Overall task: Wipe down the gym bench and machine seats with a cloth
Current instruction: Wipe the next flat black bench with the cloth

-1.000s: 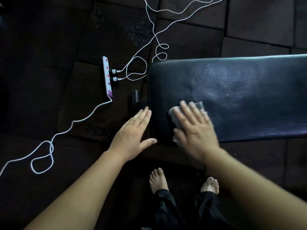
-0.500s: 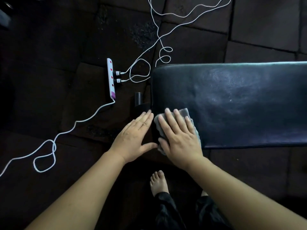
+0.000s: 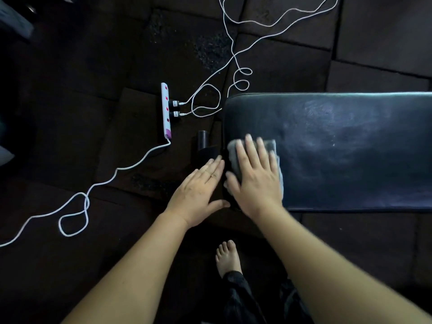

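A black padded gym bench point(image 3: 339, 141) runs from the middle to the right edge of the head view, with streaky sheen on its top. A grey cloth point(image 3: 272, 148) lies at the bench's left end. My right hand point(image 3: 254, 176) presses flat on the cloth with straight, spread fingers and covers most of it. My left hand point(image 3: 198, 192) is flat and open just left of the bench's end, its fingertips against the pad's edge and its thumb pointing toward the right hand.
A white power strip point(image 3: 166, 111) with two plugs lies on the dark floor mats left of the bench. White cables point(image 3: 112, 176) trail across the floor to the left and far side. A black frame tube point(image 3: 203, 141) sticks out under the bench end. My bare foot point(image 3: 226, 258) stands below.
My right hand slid the cloth left to the bench's end, then moved it a little further up the pad. My left hand stayed beside the bench end.
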